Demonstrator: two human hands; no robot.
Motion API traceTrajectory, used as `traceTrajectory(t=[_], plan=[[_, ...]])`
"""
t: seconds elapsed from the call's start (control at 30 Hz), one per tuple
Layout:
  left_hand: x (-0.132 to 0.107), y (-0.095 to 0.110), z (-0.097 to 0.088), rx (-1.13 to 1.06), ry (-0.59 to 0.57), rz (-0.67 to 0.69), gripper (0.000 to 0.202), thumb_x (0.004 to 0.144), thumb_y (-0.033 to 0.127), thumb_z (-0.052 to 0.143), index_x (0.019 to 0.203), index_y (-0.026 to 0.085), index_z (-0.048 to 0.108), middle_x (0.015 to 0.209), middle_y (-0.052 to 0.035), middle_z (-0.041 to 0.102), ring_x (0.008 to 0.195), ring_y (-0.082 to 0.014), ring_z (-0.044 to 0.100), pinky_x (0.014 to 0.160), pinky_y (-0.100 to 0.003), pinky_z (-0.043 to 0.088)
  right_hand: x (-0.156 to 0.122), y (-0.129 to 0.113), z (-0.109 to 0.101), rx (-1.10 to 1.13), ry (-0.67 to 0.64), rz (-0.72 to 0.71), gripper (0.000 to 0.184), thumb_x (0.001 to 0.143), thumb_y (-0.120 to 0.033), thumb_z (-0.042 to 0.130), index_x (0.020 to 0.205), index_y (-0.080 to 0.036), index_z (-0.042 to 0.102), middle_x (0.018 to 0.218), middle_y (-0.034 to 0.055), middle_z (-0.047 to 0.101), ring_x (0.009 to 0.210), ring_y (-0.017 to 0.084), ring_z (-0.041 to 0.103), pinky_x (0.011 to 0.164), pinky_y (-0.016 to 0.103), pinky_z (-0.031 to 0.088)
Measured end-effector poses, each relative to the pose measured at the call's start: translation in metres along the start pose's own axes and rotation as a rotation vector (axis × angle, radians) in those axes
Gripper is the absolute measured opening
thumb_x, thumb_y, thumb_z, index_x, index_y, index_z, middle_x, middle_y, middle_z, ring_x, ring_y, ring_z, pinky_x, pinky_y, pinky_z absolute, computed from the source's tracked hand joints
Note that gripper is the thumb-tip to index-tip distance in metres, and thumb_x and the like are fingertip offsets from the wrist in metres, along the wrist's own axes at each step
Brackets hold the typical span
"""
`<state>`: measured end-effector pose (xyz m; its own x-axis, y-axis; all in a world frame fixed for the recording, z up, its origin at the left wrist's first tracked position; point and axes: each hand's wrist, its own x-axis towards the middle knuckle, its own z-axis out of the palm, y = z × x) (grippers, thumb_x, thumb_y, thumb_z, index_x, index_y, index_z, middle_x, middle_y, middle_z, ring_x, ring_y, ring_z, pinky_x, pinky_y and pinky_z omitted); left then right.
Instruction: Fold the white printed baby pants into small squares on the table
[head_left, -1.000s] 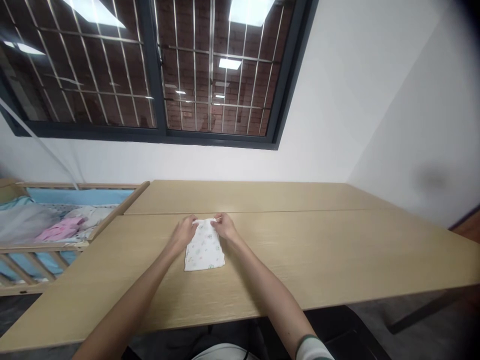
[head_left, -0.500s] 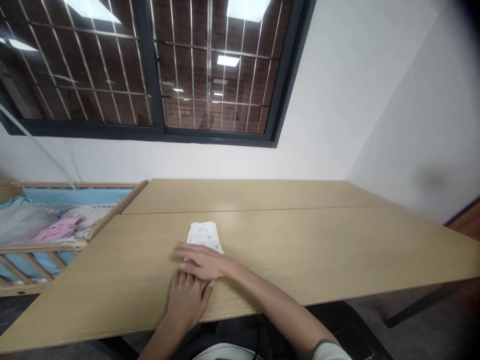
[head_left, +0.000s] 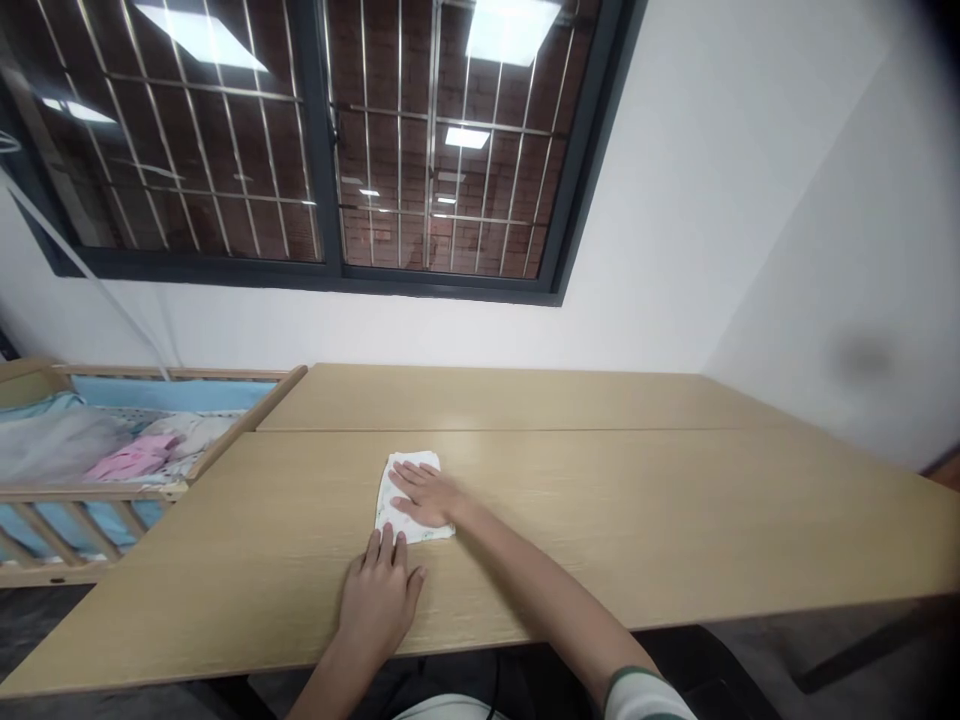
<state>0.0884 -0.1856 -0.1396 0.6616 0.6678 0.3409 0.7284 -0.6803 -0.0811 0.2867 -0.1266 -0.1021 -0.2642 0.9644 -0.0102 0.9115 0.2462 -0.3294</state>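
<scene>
A white folded cloth (head_left: 385,500) with a faint print lies flat on the light wooden table (head_left: 637,510), left of its middle. My right hand (head_left: 426,492) rests palm down on top of the cloth, fingers stretched out and spread, covering its centre and right part. My left hand (head_left: 380,590) lies on the table just in front of the cloth, fingers extended, with its fingertips at the cloth's near edge. Neither hand is closed round anything. What kind of cloth this is, I cannot make out.
A wooden crib (head_left: 91,494) with blue lining and a pink cloth (head_left: 135,457) inside stands against the table's left side. Behind the table is a white wall (head_left: 645,330) with a barred window (head_left: 442,150). The table's front edge runs close to my body.
My right hand has moved forward from above my left fingers onto the cloth and now lies flat there. The left hand stays nearly in place. The view has shifted slightly.
</scene>
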Motion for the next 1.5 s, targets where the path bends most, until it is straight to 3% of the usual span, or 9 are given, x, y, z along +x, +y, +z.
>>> traceTrajectory(t=[0.4, 0.53, 0.67, 0.83, 0.97, 1.07, 1.13, 1.3, 1.5], plan=[[0.011, -0.03, 0.009, -0.102, -0.005, 0.132, 0.036, 0.099, 0.014, 0.042, 0.127, 0.016, 0.065, 0.135, -0.013, 0.063, 0.119, -0.0267, 0.061, 0.099, -0.04, 0.05, 0.015, 0.031, 0.001, 0.013, 0.147, 0.127, 0.07, 0.104, -0.053, 0.019, 0.16, -0.01, 0.021, 0.167, 0.0113, 0.014, 0.155, 0.023, 0.007, 0.125, 0.042, 0.005], [0.023, -0.052, 0.015, -0.221, 0.02, 0.178, 0.029, 0.097, 0.011, 0.045, 0.113, 0.019, 0.069, 0.119, -0.0087, 0.071, 0.104, -0.0246, 0.065, 0.093, -0.039, 0.05, 0.006, 0.032, 0.007, 0.064, 0.408, 0.128, 0.062, 0.103, -0.041, 0.034, 0.156, -0.009, 0.031, 0.164, 0.0163, 0.023, 0.153, 0.026, 0.016, 0.123, 0.045, 0.013], [0.036, -0.068, 0.013, -0.32, 0.048, 0.287, 0.026, 0.099, 0.016, 0.044, 0.1, 0.021, 0.069, 0.109, -0.0075, 0.073, 0.102, -0.0249, 0.065, 0.092, -0.042, 0.047, 0.0, 0.032, 0.007, 0.165, 0.664, 0.06, 0.042, 0.095, -0.026, 0.049, 0.134, -0.016, 0.059, 0.141, 0.0145, 0.056, 0.133, 0.027, 0.046, 0.113, 0.046, 0.032], [0.054, -0.077, 0.003, -0.448, -0.026, 0.297, 0.027, 0.099, 0.022, 0.038, 0.096, 0.019, 0.065, 0.098, -0.0093, 0.071, 0.097, -0.0252, 0.065, 0.089, -0.04, 0.044, -0.013, 0.034, -0.01, 0.568, 0.407, 0.079, 0.034, 0.093, -0.04, 0.059, 0.113, -0.015, 0.071, 0.101, 0.0095, 0.072, 0.09, 0.022, 0.066, 0.083, 0.035, 0.051], [0.074, -0.086, -0.006, -0.613, -0.167, 0.209, 0.022, 0.097, 0.028, 0.04, 0.093, 0.021, 0.06, 0.093, -0.0066, 0.071, 0.088, -0.0237, 0.064, 0.08, -0.034, 0.043, -0.036, 0.044, -0.033, 0.739, 0.015, 0.014, 0.07, 0.077, -0.053, 0.078, 0.135, -0.018, 0.062, 0.129, 0.0125, 0.065, 0.112, 0.023, 0.063, 0.094, 0.032, 0.05], [0.093, -0.094, -0.006, -0.763, -0.182, 0.104, 0.023, 0.096, 0.037, 0.042, 0.094, 0.022, 0.06, 0.087, -0.0044, 0.07, 0.082, -0.0234, 0.063, 0.074, -0.032, 0.04, -0.049, 0.05, -0.04, 0.69, -0.092, -0.014, 0.1, 0.053, -0.046, 0.094, 0.142, -0.023, 0.056, 0.144, 0.0113, 0.056, 0.13, 0.027, 0.054, 0.108, 0.034, 0.042], [0.106, -0.099, -0.003, -0.878, -0.162, 0.053, 0.027, 0.094, 0.045, 0.046, 0.091, 0.022, 0.061, 0.083, -0.0035, 0.068, 0.079, -0.0232, 0.061, 0.073, -0.031, 0.04, -0.049, 0.051, -0.037, 0.666, -0.086, -0.036, 0.095, 0.051, -0.044, 0.094, 0.137, -0.024, 0.061, 0.14, 0.0094, 0.06, 0.126, 0.027, 0.057, 0.107, 0.035, 0.042], [0.129, -0.11, 0.008, -1.043, -0.181, 0.013, 0.05, 0.088, 0.064, 0.048, 0.092, 0.017, 0.063, 0.076, -0.0039, 0.067, 0.072, -0.0219, 0.062, 0.065, -0.029, 0.044, -0.027, 0.056, -0.017, 0.86, 0.146, -0.095, 0.047, 0.083, -0.054, 0.069, 0.111, -0.017, 0.072, 0.112, 0.0075, 0.072, 0.1, 0.024, 0.065, 0.093, 0.038, 0.05], [0.139, -0.113, 0.021, -1.234, -0.326, 0.033, 0.064, 0.077, 0.064, 0.066, 0.119, 0.015, 0.064, 0.112, -0.0128, 0.073, 0.103, -0.0283, 0.068, 0.083, -0.035, 0.053, -0.005, 0.064, 0.006, 0.885, 0.458, 0.105, 0.037, 0.089, -0.047, 0.059, 0.106, -0.015, 0.068, 0.102, 0.008, 0.072, 0.09, 0.021, 0.064, 0.084, 0.036, 0.051]])
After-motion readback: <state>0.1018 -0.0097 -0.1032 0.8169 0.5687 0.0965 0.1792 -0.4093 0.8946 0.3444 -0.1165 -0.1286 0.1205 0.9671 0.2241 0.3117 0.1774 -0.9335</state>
